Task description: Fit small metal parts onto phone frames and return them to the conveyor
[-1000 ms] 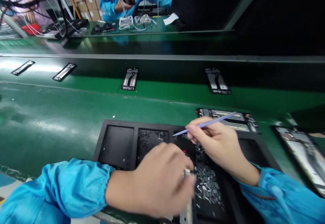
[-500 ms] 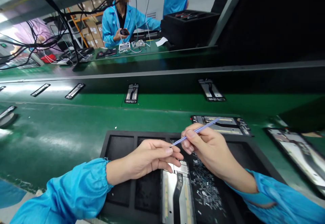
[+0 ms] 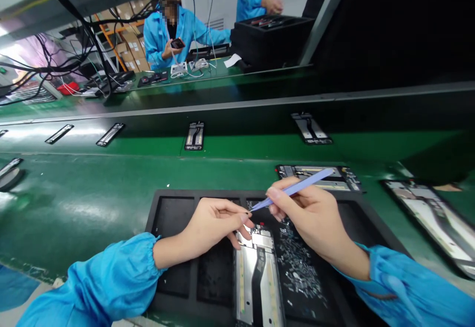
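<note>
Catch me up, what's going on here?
A person's right hand pinches a slim blue tool, its tip at the fingertips of the left hand, which sits over the top end of a phone frame in a black tray on a green conveyor belt. Small metal parts lie scattered in the next compartment. A co-worker beyond holds a phone.

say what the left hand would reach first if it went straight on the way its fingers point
Most likely the pointed tip of the slim pale blue tweezers held in the right hand, just beyond the left hand's fingertips. Depth is unclear, so it could pass just above or below that tip.
</note>
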Demonstrator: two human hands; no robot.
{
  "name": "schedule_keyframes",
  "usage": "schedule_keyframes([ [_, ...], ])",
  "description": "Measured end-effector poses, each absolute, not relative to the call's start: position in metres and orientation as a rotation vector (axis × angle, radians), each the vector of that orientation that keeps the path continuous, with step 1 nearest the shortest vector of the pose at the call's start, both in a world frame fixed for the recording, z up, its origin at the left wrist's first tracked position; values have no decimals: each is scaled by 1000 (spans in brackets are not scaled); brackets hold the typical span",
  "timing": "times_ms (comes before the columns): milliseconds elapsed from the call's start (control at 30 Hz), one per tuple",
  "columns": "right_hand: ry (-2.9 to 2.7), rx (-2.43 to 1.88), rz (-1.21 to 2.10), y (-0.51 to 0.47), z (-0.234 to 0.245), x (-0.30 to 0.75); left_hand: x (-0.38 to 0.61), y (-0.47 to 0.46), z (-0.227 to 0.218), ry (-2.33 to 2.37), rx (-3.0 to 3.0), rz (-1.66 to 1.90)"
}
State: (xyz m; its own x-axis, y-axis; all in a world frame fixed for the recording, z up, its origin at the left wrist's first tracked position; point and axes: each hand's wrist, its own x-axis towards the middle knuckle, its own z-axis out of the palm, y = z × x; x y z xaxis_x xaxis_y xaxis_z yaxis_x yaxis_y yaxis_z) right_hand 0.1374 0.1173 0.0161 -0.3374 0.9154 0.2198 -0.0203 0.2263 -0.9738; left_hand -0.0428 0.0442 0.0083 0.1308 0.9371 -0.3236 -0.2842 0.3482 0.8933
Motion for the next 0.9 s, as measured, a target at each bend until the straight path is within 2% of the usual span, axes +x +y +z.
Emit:
schedule_keyframes([
  [267,-1668,-891,1147,116,21,138,-43,45,9,1070,776,993],
  [433,-1655,-906,1193,117,20,138,-45,46,6,1076,809,988],
  [567,-1439,-1035,1279,113,9,132,-52,51,-1,1287,952,989],
  [700,-1324,-1055,1239,103,-14,124,-58,55,0,1448,1147,781],
  [900,-1490,-1280,1079,93,-28,123,-57,58,-6,1321,1072,549],
])
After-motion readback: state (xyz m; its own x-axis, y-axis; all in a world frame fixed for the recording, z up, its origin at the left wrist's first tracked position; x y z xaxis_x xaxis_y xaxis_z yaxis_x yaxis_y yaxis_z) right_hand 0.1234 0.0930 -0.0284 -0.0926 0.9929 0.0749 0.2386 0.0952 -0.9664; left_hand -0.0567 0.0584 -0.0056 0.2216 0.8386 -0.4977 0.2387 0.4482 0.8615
